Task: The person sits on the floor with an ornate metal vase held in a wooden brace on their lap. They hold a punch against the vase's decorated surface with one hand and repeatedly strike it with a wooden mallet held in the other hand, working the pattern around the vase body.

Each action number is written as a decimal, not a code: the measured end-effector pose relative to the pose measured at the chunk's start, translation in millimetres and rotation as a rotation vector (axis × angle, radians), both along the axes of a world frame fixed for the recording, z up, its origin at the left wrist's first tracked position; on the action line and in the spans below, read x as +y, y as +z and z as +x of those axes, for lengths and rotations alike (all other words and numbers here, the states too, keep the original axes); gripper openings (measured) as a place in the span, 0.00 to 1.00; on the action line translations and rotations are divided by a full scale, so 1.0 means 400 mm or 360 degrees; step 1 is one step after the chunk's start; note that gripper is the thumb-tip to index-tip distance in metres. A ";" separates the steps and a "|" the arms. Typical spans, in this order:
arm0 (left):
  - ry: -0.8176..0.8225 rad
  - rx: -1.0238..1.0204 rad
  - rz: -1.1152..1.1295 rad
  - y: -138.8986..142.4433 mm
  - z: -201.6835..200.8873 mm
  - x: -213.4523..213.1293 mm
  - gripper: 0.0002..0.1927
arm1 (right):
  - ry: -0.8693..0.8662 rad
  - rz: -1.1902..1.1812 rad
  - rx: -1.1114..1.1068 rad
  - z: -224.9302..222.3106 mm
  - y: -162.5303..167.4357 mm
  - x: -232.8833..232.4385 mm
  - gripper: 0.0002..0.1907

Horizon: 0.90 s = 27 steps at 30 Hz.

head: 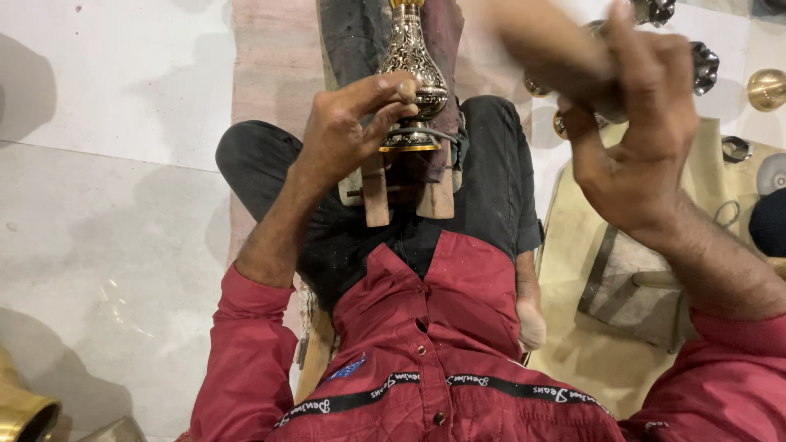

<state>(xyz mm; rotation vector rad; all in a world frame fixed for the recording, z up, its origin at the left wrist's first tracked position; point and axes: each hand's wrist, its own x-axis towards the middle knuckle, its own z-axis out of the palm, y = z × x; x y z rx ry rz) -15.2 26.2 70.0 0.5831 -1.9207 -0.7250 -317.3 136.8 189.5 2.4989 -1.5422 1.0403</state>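
An engraved brass vase with dark patterned relief lies on a wooden rest in front of my lap. My left hand pinches a small tool against the vase's lower bulge, near its gold base. My right hand is raised at the upper right and grips a blurred wooden handle, likely a mallet. I sit cross-legged in black trousers and a red shirt.
White marble floor spreads to the left. A beige cloth lies on the right with a brass ball, dark metal parts and rings. A brass vessel's rim shows at the bottom left corner.
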 end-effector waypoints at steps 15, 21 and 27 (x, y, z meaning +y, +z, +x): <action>-0.0029 -0.0074 -0.0091 -0.006 0.003 0.005 0.18 | -0.0050 -0.0005 0.0308 0.005 0.026 0.008 0.39; 0.0024 -0.0047 -0.0145 -0.009 -0.015 0.006 0.15 | -0.0010 -0.0053 0.0225 -0.010 0.011 0.009 0.39; 0.0071 -0.0256 -0.0167 0.002 0.002 0.008 0.16 | -0.0013 -0.0123 0.0332 0.015 0.031 -0.009 0.37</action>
